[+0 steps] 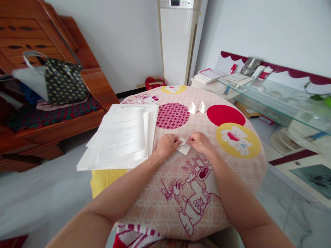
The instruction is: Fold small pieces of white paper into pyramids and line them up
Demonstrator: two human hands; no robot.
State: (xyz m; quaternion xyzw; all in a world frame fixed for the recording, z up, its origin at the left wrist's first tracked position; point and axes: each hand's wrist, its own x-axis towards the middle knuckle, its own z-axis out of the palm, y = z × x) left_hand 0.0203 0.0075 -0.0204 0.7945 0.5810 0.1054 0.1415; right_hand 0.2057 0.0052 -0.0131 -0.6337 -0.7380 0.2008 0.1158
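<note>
On a table covered with a pink patterned cloth (pixel 196 179), my left hand (pixel 167 144) and my right hand (pixel 199 142) both pinch a small folded piece of white paper (pixel 184 147) that lies between them on the cloth. The fingers of each hand are closed on its edges. Two small folded white paper shapes (pixel 196 107) sit farther back on the cloth, beyond my hands. A stack of white printed sheets (pixel 124 136) lies just left of my left hand and hangs over the table's left edge.
A wooden bench (pixel 85 82) with a dark patterned bag (pixel 62 81) stands at the left. A tall white cabinet unit (pixel 177 41) is at the back wall. A glass shelf (pixel 274 94) with books and containers runs along the right.
</note>
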